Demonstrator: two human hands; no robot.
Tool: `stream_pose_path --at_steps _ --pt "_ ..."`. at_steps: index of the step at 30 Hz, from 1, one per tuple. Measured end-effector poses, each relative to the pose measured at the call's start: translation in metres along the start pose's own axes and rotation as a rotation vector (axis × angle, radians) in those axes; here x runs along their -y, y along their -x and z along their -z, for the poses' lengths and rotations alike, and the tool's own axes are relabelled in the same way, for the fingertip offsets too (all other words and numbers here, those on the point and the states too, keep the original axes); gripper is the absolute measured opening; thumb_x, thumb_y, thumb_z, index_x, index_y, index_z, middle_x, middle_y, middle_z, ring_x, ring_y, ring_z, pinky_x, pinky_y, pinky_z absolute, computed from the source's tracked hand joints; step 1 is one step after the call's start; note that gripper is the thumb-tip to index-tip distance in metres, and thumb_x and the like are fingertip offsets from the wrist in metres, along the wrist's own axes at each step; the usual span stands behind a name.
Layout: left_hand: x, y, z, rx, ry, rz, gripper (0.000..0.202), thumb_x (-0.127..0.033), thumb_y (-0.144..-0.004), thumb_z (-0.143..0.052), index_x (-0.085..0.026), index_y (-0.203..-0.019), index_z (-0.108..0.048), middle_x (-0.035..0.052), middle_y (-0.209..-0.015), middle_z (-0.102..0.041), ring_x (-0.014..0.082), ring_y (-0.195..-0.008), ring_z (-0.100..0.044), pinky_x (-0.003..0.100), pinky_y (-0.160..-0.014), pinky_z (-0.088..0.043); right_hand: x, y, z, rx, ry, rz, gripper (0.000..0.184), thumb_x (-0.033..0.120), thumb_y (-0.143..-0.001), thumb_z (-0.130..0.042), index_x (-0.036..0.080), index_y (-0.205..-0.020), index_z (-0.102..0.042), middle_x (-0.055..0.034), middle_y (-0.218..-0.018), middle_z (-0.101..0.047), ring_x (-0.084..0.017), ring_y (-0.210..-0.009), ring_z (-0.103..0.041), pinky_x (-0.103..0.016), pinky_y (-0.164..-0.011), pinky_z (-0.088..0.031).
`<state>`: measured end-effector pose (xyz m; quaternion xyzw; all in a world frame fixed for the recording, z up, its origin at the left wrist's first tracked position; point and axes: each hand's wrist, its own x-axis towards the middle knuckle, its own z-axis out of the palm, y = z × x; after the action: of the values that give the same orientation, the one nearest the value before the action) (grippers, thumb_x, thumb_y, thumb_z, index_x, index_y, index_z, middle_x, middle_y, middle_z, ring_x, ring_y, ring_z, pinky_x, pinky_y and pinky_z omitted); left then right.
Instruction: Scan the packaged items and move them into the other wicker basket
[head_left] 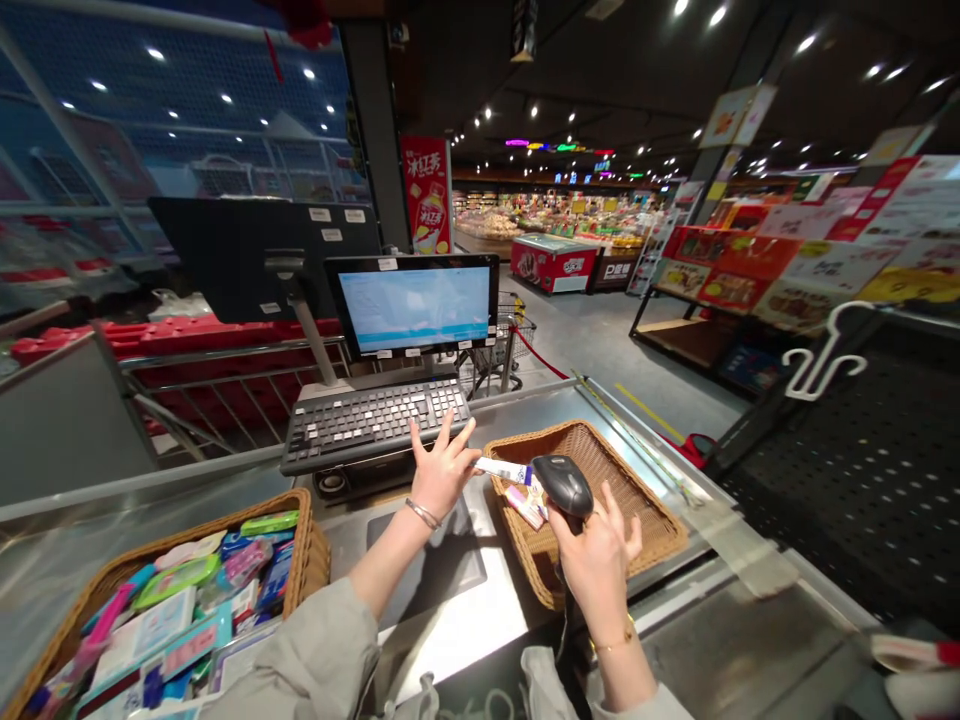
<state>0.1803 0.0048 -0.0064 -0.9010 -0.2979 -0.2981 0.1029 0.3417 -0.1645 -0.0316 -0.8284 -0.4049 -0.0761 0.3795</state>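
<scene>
My left hand pinches the end of a slim white and blue carton between its lower fingers, while two other fingers point upward. My right hand grips a black handheld barcode scanner, whose head is close to the carton. Below them, a pink packet lies in a wicker basket. Nearer me, at the left, a second wicker basket is filled with several wrapped packets and boxes.
A black keyboard and a monitor stand beyond my hands on a steel checkout counter. A shopping cart stands behind the monitor. A perforated black panel rises at the right, and store aisles lie beyond.
</scene>
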Motion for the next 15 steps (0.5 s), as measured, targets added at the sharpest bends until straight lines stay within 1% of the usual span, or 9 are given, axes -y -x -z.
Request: stream_pose_path --at_steps 5,8,11,13,15 --pt "-0.008 -0.008 -0.011 0.022 0.026 -0.044 0.009 -0.031 -0.084 -0.067 -0.029 -0.093 -0.07 0.0025 -0.141 -0.054 0.0369 -0.141 -0.03 0.08 -0.105 0.004 -0.017 -0.002 0.004 -0.058 0.055 -0.037 0.051 0.059 -0.087 -0.044 0.018 -0.1 -0.071 -0.0138 -0.115 -0.069 -0.03 -0.134 -0.041 -0.056 -0.112 -0.011" --pt "-0.013 -0.013 -0.017 0.028 0.043 -0.079 0.01 -0.028 -0.084 -0.067 -0.03 -0.094 -0.07 0.0028 -0.141 -0.054 0.0361 -0.143 -0.028 0.08 -0.105 0.005 -0.024 -0.003 0.006 -0.092 0.053 -0.061 0.05 0.058 -0.085 -0.046 0.018 -0.099 -0.071 -0.0135 -0.115 -0.069 -0.03 -0.133 -0.042 -0.056 -0.112 -0.01" --pt "-0.02 -0.018 -0.025 0.036 0.059 -0.119 0.013 -0.026 -0.085 -0.066 -0.031 -0.096 -0.071 0.0029 -0.141 -0.053 0.0352 -0.143 -0.027 0.079 -0.105 0.006 -0.031 -0.003 0.009 -0.1 0.058 -0.075 0.05 0.058 -0.085 -0.045 0.018 -0.099 -0.071 -0.0133 -0.115 -0.069 -0.03 -0.133 -0.041 -0.056 -0.112 -0.009" --pt "-0.027 -0.022 -0.032 0.044 0.069 -0.141 0.018 -0.026 -0.086 -0.063 -0.034 -0.101 -0.07 0.0024 -0.142 -0.052 0.0345 -0.144 -0.026 0.078 -0.106 0.006 -0.034 -0.003 0.01 -0.098 0.063 -0.083 0.051 0.059 -0.085 -0.044 0.018 -0.096 -0.072 -0.0134 -0.115 -0.069 -0.031 -0.133 -0.041 -0.056 -0.112 -0.009" --pt "-0.036 -0.024 -0.038 0.052 0.08 -0.149 0.028 -0.027 -0.088 -0.061 -0.037 -0.113 -0.065 0.0025 -0.144 -0.05 0.0336 -0.145 -0.024 0.078 -0.106 0.006 -0.037 -0.002 0.011 -0.096 0.063 -0.088 0.051 0.06 -0.085 -0.043 0.018 -0.093 -0.072 -0.0136 -0.113 -0.069 -0.032 -0.132 -0.041 -0.057 -0.111 -0.008"
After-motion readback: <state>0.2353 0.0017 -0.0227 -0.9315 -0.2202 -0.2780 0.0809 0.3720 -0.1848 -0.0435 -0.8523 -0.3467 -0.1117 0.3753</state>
